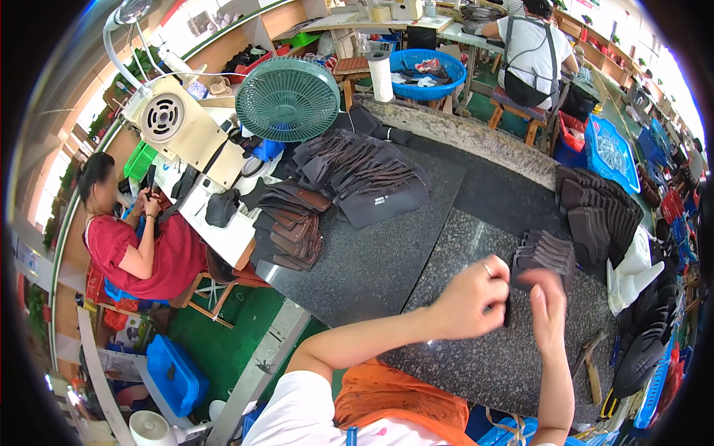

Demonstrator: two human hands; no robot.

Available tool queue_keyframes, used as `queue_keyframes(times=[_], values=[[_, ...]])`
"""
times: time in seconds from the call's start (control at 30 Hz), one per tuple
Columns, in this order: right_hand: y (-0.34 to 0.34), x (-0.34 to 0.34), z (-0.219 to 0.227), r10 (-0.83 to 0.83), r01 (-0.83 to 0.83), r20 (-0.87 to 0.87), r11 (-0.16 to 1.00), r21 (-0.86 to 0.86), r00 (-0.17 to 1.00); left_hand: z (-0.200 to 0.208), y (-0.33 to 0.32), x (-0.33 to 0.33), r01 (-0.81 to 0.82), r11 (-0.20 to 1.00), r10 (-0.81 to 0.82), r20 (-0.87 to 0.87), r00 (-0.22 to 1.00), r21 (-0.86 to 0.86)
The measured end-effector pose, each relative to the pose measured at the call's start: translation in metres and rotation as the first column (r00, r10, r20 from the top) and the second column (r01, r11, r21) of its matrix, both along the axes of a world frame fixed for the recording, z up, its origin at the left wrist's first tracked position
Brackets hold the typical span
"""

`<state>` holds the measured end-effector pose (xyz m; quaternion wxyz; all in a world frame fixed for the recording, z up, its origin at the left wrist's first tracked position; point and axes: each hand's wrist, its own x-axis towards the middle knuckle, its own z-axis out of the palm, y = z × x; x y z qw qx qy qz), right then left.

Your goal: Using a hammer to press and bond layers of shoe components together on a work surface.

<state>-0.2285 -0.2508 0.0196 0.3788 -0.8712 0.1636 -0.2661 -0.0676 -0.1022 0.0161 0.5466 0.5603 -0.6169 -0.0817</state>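
Observation:
Over the speckled dark stone slab, my left hand is closed, its fingers curled inward. A thin dark edge shows beside its fingertips; what the fingers hold is mostly hidden. My right hand is close to its right, thumb raised and fingers bent, smeared by motion. Whether that hand grips anything does not show. Just behind the hands lies a small fanned stack of dark grey cut pieces. A hammer with a wooden handle rests on the slab, right of my right forearm.
Fanned piles of dark pieces and brown-edged pieces lie at the left. More dark pieces stand at the right, beside a white bottle. A green fan stands near a sewing machine. A person in red sits left.

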Motion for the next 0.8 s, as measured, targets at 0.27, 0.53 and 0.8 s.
queue_keyframes(times=[0.27,0.53,0.8], values=[[0.060,-0.017,0.020,0.054,-0.007,-0.158,0.960,0.282,0.986,-0.021,0.017,-0.020,0.233,0.964,-0.134,-0.523,0.842,0.128],[0.083,-0.048,-0.008,-0.062,0.012,0.057,0.773,0.635,0.996,-0.021,0.062,-0.051,0.199,0.953,0.055,-0.780,0.624,0.227],[0.080,-0.142,-0.017,-0.172,0.257,-0.397,0.951,0.173,0.902,-0.049,0.046,-0.093,0.243,0.911,-0.134,-0.317,0.939,0.333]])
